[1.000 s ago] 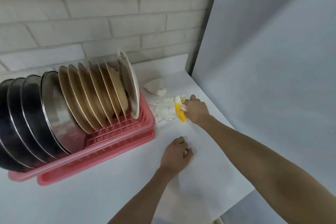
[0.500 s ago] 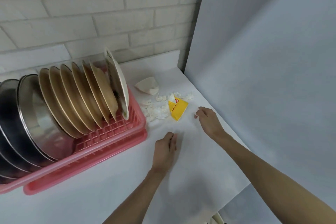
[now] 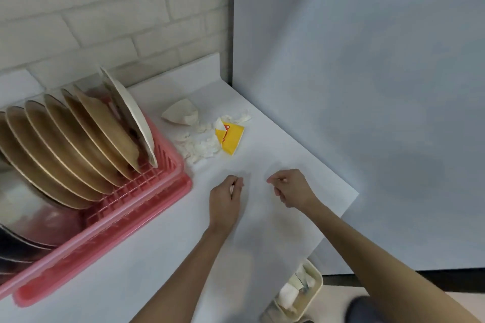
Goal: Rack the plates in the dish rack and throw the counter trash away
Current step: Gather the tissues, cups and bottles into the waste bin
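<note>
Two hands are held side by side over the white counter (image 3: pixel 157 257), with a narrow gap kept between them. The left hand (image 3: pixel 226 200) is curled, and a pale scrap (image 3: pixel 232 189) is pinched among its fingers. The right hand (image 3: pixel 291 189) is curled as well, thumb and forefinger brought together at the tips; whether anything is caught there cannot be told. Ahead of both hands, apart from them, the trash is seen: a yellow wrapper (image 3: pixel 229 137), torn white bits (image 3: pixel 202 147) just left of it, and a crumpled beige paper (image 3: pixel 181 114) farther on. Left of the left hand, tan plates (image 3: pixel 86 139) and a white plate (image 3: pixel 131 113) are stood on edge in the pink dish rack (image 3: pixel 147 191). Below and behind the right wrist, a bin (image 3: pixel 312 288) with paper inside is seen past the counter edge.
</note>
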